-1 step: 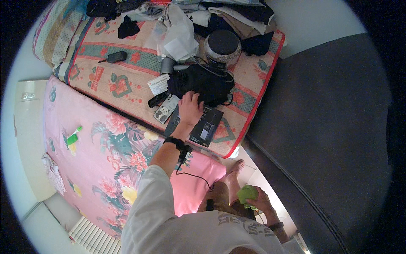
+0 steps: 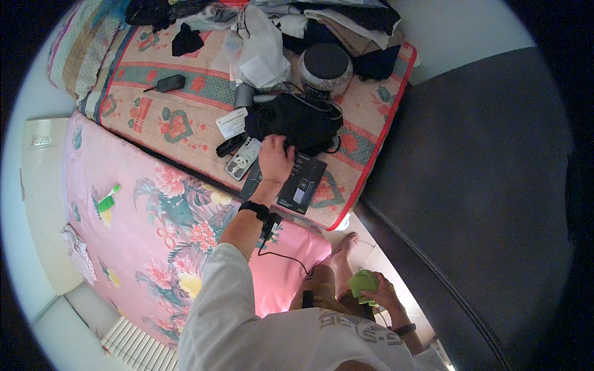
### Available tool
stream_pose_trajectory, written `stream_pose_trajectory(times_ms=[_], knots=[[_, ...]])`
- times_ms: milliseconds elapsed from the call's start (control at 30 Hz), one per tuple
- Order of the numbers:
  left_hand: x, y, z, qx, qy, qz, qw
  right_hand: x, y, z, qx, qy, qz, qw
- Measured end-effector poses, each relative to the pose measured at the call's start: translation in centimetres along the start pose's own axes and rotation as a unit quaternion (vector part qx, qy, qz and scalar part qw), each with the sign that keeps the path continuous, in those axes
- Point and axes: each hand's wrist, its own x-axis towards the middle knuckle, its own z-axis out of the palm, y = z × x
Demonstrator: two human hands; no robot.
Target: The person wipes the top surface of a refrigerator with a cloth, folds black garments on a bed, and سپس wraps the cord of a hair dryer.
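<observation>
My left hand (image 2: 276,162) reaches over the dark printed box (image 2: 303,184) on the bed, palm down. Its fingers are bent and slightly apart, with their tips at the near edge of a bunched black cloth item (image 2: 291,122). Just left of the hand lies a phone (image 2: 242,159) with a panda picture on its pale back. At the lower right, low beside my leg, my right hand (image 2: 386,293) is closed around a folded green cloth (image 2: 362,286).
A white card (image 2: 232,123) and a large round jar with a dark lid (image 2: 326,60) sit on the patterned mat. Plastic bags (image 2: 263,52) and clothes pile up behind. A green brush (image 2: 107,201) lies on the pink sheet. A dark panel (image 2: 470,185) stands at the right.
My left hand's fingers have shifted slightly and drawn closer together at the black cloth's edge. The right hand with the green cloth has barely moved.
</observation>
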Motion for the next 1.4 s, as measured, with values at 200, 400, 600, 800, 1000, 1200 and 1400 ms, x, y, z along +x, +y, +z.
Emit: stream_pose_trajectory(times_ms=[200,400,600,800,1000,1200,1400], knots=[[1.3,6.4,3.1,0.104,-0.137,0.194,0.966,0.3,2.5,0.9,0.024,-0.005,0.051,0.998],[2.7,3.3,11.6,0.385,-0.177,0.057,0.904,0.1,0.8,2.2,0.134,-0.012,0.056,0.989],[5.1,2.9,11.2,0.483,-0.192,0.115,0.846,-1.6,0.7,2.2,0.079,0.077,-0.013,0.994],[8.0,-1.5,10.7,0.434,-0.118,0.237,0.861,-2.2,3.9,3.6,0.201,0.051,0.062,0.976],[9.9,-0.6,7.7,0.353,-0.069,0.276,0.891,-3.6,5.5,4.2,0.172,0.064,0.091,0.979],[10.8,3.4,-4.7,0.24,-0.028,0.146,0.959,-5.1,6.7,4.1,0.226,0.055,0.056,0.971],[4.8,4.9,-18.5,-0.014,0.296,0.113,0.949,-4.6,9.7,3.8,0.177,0.046,-0.006,0.983]])
